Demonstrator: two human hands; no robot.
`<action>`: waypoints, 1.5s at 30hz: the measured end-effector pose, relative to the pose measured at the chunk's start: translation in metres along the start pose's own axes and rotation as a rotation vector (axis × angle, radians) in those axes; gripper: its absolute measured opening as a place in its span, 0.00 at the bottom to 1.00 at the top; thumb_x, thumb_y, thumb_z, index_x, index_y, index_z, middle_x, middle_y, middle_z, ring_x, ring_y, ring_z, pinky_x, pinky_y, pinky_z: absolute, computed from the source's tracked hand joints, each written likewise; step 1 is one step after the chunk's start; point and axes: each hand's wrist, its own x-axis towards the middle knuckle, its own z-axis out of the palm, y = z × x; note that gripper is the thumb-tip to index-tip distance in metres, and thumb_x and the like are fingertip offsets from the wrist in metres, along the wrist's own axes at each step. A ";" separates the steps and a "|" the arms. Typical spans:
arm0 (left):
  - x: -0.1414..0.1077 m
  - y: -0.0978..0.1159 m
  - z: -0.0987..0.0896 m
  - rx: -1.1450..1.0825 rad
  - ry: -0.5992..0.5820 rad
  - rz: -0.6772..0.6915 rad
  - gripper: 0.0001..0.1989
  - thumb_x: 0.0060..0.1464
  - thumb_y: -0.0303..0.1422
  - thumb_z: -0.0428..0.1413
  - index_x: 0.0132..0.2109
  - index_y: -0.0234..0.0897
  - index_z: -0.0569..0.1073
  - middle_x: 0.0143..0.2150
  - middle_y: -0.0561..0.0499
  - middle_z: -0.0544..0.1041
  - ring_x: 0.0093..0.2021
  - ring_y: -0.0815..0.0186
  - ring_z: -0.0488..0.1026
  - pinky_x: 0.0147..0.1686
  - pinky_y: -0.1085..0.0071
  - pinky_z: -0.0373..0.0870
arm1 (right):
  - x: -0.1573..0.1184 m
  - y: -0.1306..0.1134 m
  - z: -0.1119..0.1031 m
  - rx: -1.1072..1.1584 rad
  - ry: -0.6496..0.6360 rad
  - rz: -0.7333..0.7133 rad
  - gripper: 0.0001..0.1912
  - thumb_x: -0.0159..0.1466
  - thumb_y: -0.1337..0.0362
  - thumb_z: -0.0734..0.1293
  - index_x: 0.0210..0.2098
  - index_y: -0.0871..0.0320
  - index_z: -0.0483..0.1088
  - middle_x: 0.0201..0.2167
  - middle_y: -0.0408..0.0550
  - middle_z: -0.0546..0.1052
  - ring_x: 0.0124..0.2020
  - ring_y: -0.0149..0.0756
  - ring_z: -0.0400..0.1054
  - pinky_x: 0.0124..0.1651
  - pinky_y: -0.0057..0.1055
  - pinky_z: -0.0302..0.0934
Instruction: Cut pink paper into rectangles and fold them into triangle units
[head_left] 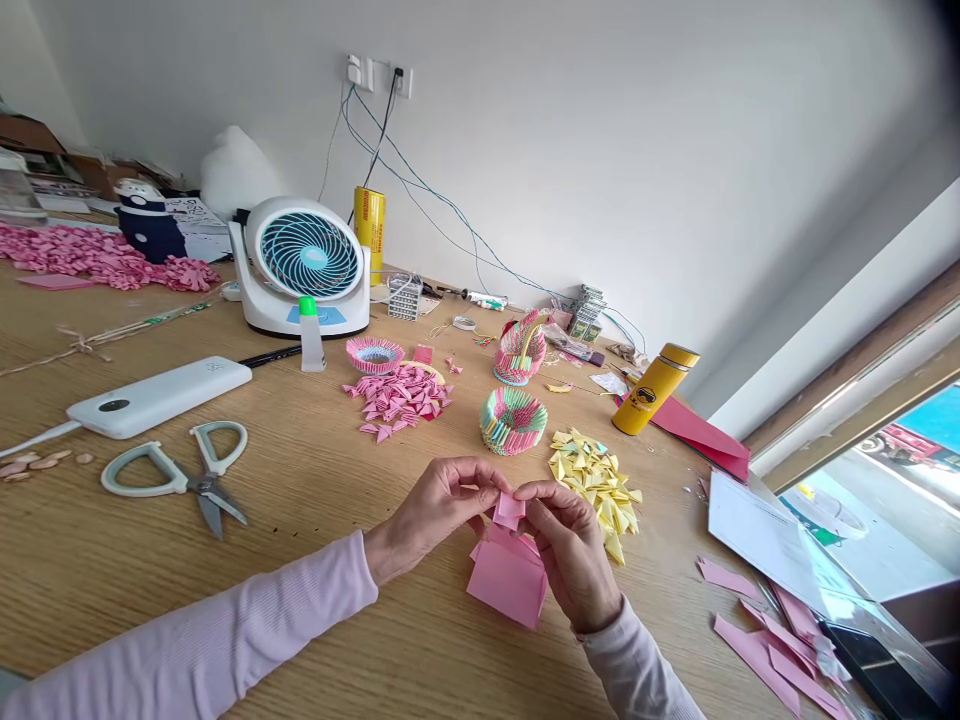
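Between my two hands is a small folded piece of pink paper (509, 511). My left hand (450, 497) pinches its upper left edge with thumb and fingertips. On the other side, my right hand (566, 535) grips the right edge in the same way. Below them, larger pink paper sheets (508, 582) lie on the table, partly hidden by my right hand. A heap of folded yellow paper pieces (600, 485) lies just beyond my right hand. Farther off stand a green and pink paper bowl (514, 420) and a heap of folded pink pieces (401, 395).
Scissors (206, 487) lie spread at left, near a white power bank (161, 395). A fan (307, 262) and glue bottle (310, 335) stand behind. At right are a yellow flask (654, 390), pink paper strips (757, 660) and a phone (885, 670). A paper basket (519, 352) stands farther back.
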 end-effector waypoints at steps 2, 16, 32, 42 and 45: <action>0.000 0.001 0.001 -0.025 0.010 -0.032 0.09 0.47 0.34 0.62 0.33 0.30 0.75 0.27 0.52 0.74 0.26 0.69 0.71 0.25 0.73 0.70 | 0.000 0.002 -0.002 -0.013 -0.027 -0.019 0.04 0.56 0.64 0.72 0.30 0.57 0.78 0.25 0.43 0.75 0.27 0.31 0.68 0.32 0.27 0.64; 0.001 -0.002 -0.007 -0.378 -0.144 -0.329 0.12 0.47 0.32 0.65 0.38 0.29 0.76 0.30 0.51 0.75 0.29 0.74 0.71 0.31 0.78 0.69 | 0.001 -0.004 -0.009 -0.347 -0.157 -0.273 0.05 0.60 0.64 0.70 0.37 0.54 0.77 0.39 0.49 0.73 0.40 0.37 0.70 0.40 0.31 0.68; -0.002 -0.009 -0.003 0.337 0.072 0.193 0.11 0.52 0.37 0.61 0.35 0.31 0.76 0.26 0.52 0.75 0.18 0.75 0.67 0.19 0.78 0.64 | 0.000 0.004 -0.008 -0.439 -0.059 -0.173 0.08 0.59 0.59 0.71 0.33 0.57 0.78 0.26 0.47 0.77 0.25 0.31 0.70 0.29 0.27 0.65; -0.004 -0.011 -0.004 0.276 0.043 0.197 0.11 0.54 0.38 0.59 0.35 0.32 0.74 0.28 0.52 0.75 0.18 0.72 0.72 0.18 0.77 0.67 | -0.004 0.007 -0.006 -0.368 -0.057 -0.058 0.13 0.61 0.54 0.70 0.32 0.59 0.73 0.19 0.46 0.77 0.19 0.27 0.67 0.23 0.22 0.60; -0.005 -0.010 -0.003 0.259 0.053 0.203 0.10 0.54 0.37 0.59 0.35 0.33 0.73 0.25 0.54 0.74 0.18 0.71 0.72 0.18 0.78 0.66 | -0.004 0.008 -0.004 -0.325 -0.071 -0.042 0.14 0.61 0.53 0.69 0.33 0.60 0.72 0.18 0.47 0.77 0.18 0.27 0.66 0.22 0.22 0.60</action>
